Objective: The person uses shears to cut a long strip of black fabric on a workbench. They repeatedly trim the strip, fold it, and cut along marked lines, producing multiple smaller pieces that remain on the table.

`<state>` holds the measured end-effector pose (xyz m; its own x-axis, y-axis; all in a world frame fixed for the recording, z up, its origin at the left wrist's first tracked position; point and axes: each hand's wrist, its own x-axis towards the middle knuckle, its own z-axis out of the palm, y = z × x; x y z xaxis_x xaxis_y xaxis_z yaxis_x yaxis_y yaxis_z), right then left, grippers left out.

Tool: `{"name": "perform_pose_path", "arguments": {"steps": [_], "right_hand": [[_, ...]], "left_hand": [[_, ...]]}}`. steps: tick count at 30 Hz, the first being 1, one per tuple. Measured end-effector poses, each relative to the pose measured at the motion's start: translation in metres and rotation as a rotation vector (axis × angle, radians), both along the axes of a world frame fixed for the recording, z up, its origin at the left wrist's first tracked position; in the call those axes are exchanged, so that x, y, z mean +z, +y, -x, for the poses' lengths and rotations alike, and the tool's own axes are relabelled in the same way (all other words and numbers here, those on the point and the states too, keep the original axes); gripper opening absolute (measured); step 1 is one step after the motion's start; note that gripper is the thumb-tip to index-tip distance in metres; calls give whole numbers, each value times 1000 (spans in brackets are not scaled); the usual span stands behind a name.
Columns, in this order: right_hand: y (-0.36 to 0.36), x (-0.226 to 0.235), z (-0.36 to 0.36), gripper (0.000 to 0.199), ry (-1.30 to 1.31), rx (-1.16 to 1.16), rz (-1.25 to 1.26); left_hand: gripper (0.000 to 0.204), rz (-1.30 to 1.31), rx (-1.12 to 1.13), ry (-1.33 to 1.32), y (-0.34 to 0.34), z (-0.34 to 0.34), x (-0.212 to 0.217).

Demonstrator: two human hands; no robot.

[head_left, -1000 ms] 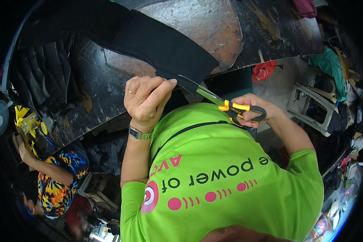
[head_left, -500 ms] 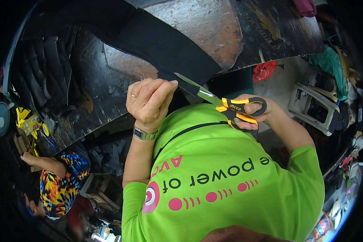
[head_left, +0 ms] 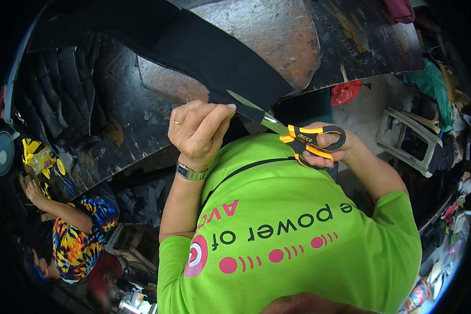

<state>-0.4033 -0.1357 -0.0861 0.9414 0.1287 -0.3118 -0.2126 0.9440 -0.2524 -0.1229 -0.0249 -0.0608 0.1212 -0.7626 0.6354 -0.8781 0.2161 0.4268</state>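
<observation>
A long strip of black cloth lies over the table and hangs past its near edge. My left hand, wearing a ring and a wristwatch, is closed in a pinch on the cloth's near edge. On the other side, my right hand has its fingers through the handles of the scissors, which are orange-yellow and black. One scissor blade lies across the top of the cloth near its end, pointing toward my left fingertips. The other blade is mostly hidden by the cloth.
A worn metal plate rests on the dark table. Black pieces lie in a row at left. A co-worker in a colourful shirt sits at lower left. At right are a red bag and a plastic stool.
The view has shifted slightly, while my hands, the scissors and the cloth keep nearly the same places together. The co-worker's hand at left has risen a little.
</observation>
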Motion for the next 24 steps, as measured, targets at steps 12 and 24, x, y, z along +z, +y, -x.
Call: {"name": "perform_pose_path", "arguments": {"steps": [12, 24], "right_hand": [[3, 13, 1, 62, 99, 15, 95], [0, 3, -8, 52, -20, 4, -52]], "left_hand": [[22, 4, 3, -9, -1, 1, -1], [24, 15, 20, 27, 0, 1, -4]]}}
